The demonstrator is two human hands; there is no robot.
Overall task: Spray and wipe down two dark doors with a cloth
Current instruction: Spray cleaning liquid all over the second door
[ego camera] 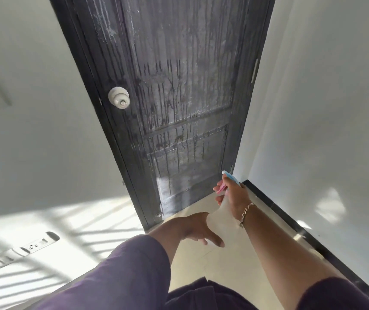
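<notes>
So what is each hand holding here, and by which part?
The right hand grips the spray bottle round its neck, a finger at the pink trigger. The left hand holds nothing.

Purple sleeves [121, 271] on both arms — a gold chain bracelet [247, 213] at the right wrist.

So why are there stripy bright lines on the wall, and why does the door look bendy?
Head view: sunlight through something slatted throws bright stripes on the left wall; the wide-angle lens makes the door lean and taper.
</notes>
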